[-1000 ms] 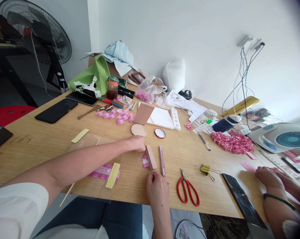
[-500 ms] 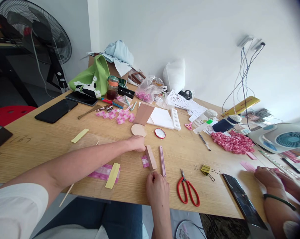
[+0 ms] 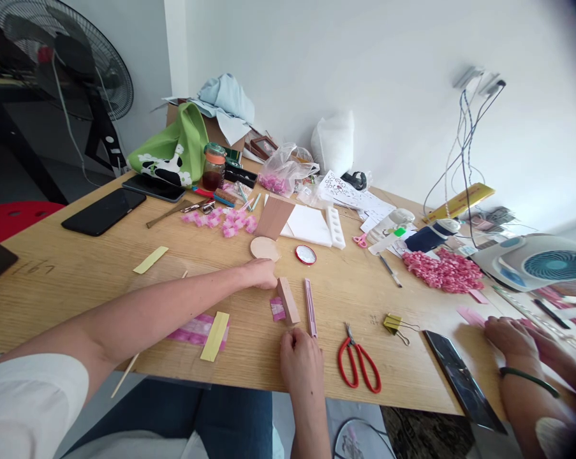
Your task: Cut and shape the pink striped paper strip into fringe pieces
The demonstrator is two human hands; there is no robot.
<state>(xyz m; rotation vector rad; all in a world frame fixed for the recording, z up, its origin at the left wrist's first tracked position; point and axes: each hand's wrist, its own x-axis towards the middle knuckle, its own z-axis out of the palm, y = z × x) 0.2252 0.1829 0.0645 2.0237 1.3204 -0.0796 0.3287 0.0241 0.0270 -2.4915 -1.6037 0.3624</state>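
A narrow wooden block [image 3: 288,301] lies on the table between my two hands. My left hand [image 3: 260,274] is curled closed at its far end, beside a round wooden disc [image 3: 265,248]; whatever its fingers grip is hidden. At the block's near end my right hand [image 3: 302,357] is also closed, its fingertips out of sight. Just left of the block is a small pink-white patterned piece [image 3: 277,309]. A pink slotted tool [image 3: 310,307] lies to the right, its near end by my right hand. Red-handled scissors [image 3: 358,360] rest farther right.
Under my left forearm lie a pink strip [image 3: 192,330], yellow tape [image 3: 215,336] and a thin stick [image 3: 125,376]. A wooden board [image 3: 274,217] and red-rimmed lid [image 3: 305,255] are beyond. At right are a binder clip [image 3: 397,326], a phone [image 3: 462,376] and another person's hands [image 3: 512,338].
The whole view has shifted slightly. Both of my hands keep nearly the same place and closed pose around the block.
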